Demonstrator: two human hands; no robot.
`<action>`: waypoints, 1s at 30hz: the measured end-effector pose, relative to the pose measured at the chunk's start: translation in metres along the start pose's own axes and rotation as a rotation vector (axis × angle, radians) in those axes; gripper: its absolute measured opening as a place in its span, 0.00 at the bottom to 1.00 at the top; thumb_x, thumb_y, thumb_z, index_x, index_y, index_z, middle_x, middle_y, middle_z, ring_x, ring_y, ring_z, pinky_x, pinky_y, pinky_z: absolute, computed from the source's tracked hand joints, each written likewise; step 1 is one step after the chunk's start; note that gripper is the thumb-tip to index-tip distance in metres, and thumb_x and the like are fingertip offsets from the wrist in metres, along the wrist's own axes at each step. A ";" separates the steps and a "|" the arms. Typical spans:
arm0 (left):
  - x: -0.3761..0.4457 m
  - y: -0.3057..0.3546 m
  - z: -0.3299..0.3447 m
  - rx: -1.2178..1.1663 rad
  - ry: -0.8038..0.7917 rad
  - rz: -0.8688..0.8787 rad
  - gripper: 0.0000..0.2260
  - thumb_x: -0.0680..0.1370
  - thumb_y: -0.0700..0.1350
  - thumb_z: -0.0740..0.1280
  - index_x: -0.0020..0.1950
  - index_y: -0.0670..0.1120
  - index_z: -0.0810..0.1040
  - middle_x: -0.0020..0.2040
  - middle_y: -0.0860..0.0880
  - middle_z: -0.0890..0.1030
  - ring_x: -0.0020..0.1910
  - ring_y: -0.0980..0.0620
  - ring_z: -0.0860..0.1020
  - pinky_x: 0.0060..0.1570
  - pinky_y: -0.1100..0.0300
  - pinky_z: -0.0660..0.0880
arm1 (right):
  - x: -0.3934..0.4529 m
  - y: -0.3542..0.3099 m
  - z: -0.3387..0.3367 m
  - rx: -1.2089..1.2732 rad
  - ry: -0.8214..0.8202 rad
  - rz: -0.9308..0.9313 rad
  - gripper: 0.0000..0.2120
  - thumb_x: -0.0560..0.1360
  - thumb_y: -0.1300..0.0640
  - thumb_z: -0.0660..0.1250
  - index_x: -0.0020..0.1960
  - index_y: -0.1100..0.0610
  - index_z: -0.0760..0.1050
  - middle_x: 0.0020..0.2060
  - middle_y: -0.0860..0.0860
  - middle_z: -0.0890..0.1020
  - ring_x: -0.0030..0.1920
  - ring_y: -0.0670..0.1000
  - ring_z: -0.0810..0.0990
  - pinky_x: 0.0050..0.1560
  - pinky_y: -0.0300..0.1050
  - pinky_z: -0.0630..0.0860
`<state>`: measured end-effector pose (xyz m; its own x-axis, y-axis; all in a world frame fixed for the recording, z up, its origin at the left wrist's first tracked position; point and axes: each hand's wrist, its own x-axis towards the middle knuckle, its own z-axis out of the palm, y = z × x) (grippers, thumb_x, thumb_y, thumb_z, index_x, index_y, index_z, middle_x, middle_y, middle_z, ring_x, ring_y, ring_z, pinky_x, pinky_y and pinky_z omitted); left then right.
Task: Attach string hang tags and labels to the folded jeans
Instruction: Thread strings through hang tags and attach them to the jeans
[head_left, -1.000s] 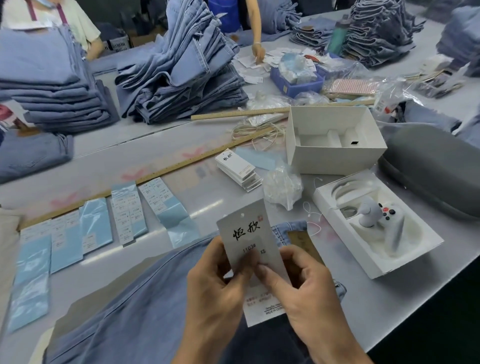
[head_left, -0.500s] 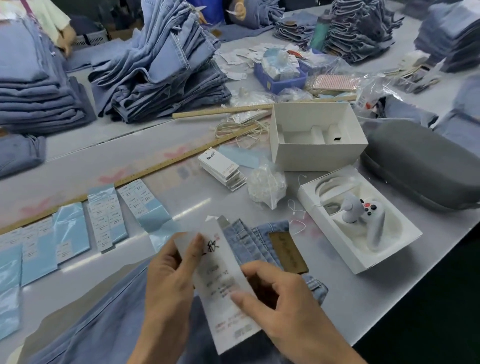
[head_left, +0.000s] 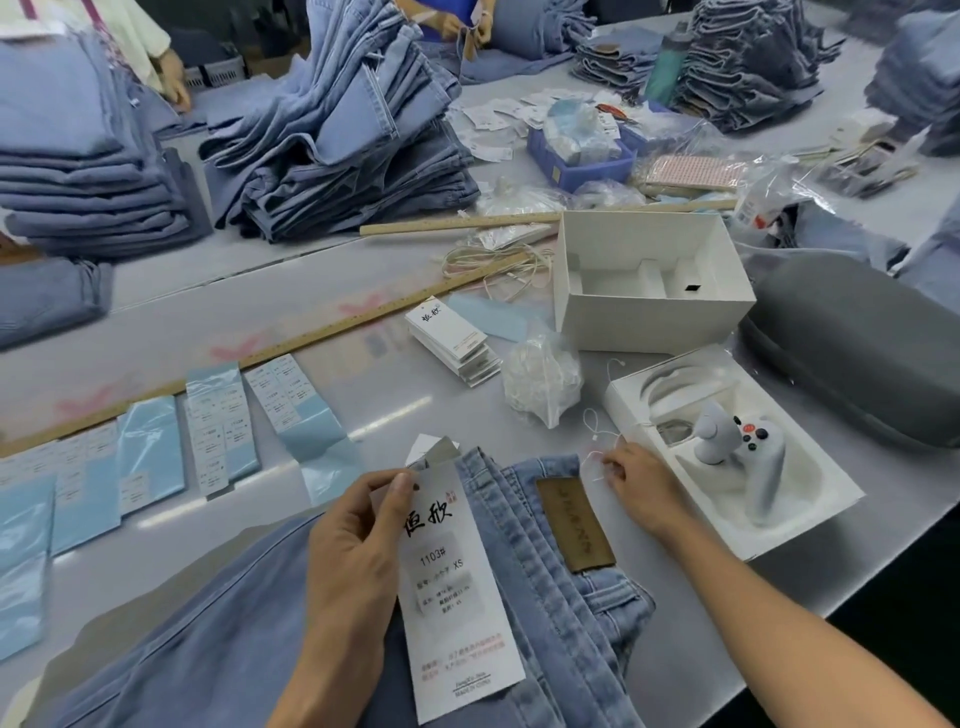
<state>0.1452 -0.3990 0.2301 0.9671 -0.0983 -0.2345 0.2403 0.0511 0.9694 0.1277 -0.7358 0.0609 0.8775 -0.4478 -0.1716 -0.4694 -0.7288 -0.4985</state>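
denim jeans (head_left: 545, 597) lie folded at the near edge of the grey table (head_left: 363, 280), waistband and brown patch (head_left: 574, 525) facing up. left hand (head_left: 353, 561) holds a long white hang tag (head_left: 452, 587) over them, thumb curled onto its top edge. right hand (head_left: 641, 491) rests just beside the patch, fingertips pinching a thin white string (head_left: 597, 441). more tags (head_left: 454, 340) sit stacked further back.

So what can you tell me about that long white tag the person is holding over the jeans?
The hang tag is a long white card, apparently paper, printed with black brush characters, "1103#", "XS" and small lines ending "MADE IN CHINA". It tilts slightly over the folded jeans. The left hand pinches its upper left edge. More card shows behind its top. No string is visibly attached.
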 end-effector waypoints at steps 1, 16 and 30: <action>0.000 -0.001 0.001 0.015 0.001 0.003 0.07 0.74 0.54 0.70 0.45 0.53 0.85 0.42 0.45 0.86 0.41 0.44 0.85 0.41 0.45 0.81 | 0.001 0.002 0.004 -0.005 0.015 0.004 0.12 0.81 0.63 0.64 0.59 0.54 0.82 0.59 0.54 0.80 0.55 0.55 0.77 0.54 0.46 0.72; 0.001 -0.009 0.000 -0.016 0.024 0.019 0.06 0.72 0.50 0.74 0.47 0.50 0.86 0.44 0.44 0.87 0.43 0.43 0.86 0.41 0.51 0.82 | -0.017 -0.030 -0.007 0.070 -0.076 -0.038 0.08 0.84 0.63 0.57 0.51 0.63 0.73 0.53 0.59 0.77 0.62 0.59 0.74 0.64 0.50 0.69; -0.014 0.007 0.002 0.060 0.112 0.236 0.08 0.79 0.55 0.66 0.44 0.54 0.80 0.37 0.48 0.84 0.35 0.50 0.82 0.32 0.59 0.77 | -0.139 -0.222 -0.099 0.465 0.302 -0.768 0.05 0.76 0.62 0.72 0.51 0.60 0.84 0.46 0.46 0.85 0.46 0.45 0.84 0.47 0.39 0.80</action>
<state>0.1328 -0.3992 0.2403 0.9998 0.0197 -0.0046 0.0046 -0.0002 1.0000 0.0998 -0.5632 0.2796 0.8374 -0.0941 0.5384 0.3688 -0.6297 -0.6837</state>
